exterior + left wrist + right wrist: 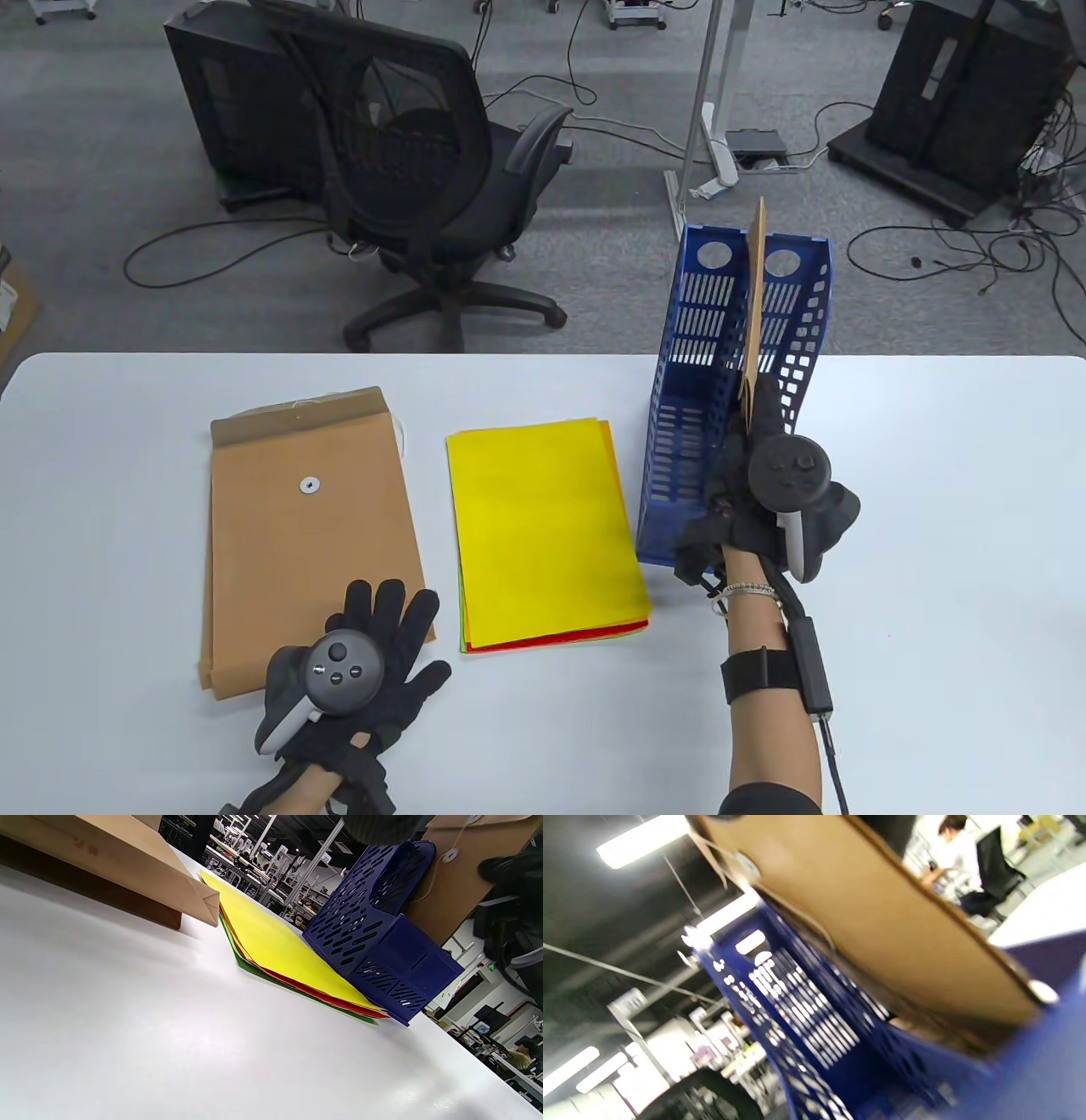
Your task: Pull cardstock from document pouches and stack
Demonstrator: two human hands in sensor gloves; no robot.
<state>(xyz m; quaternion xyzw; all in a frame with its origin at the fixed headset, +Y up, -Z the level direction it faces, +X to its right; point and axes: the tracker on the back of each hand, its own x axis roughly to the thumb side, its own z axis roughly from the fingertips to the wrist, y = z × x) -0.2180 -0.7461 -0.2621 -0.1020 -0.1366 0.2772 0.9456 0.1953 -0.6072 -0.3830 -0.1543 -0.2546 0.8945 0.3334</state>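
Fingers of your right hand pinch the lower edge of a stiff, light kraft pouch standing upright in the blue file rack, so grip near this edge to prevent buckling, while your left hand rests spread on the flat pouches beside the cardstock stack.

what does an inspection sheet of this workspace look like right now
surface: white table, bare areas look clean
job's things: kraft document pouch flat at left; cardstock stack, yellow on top; second pouch upright in blue file holder
clutter: nothing seen
grippers: left hand rests spread on the flat pouch's near edge; right hand grips the upright pouch
cables: wire along right forearm; loose cables on floor
surroundings: office chair, black cabinets
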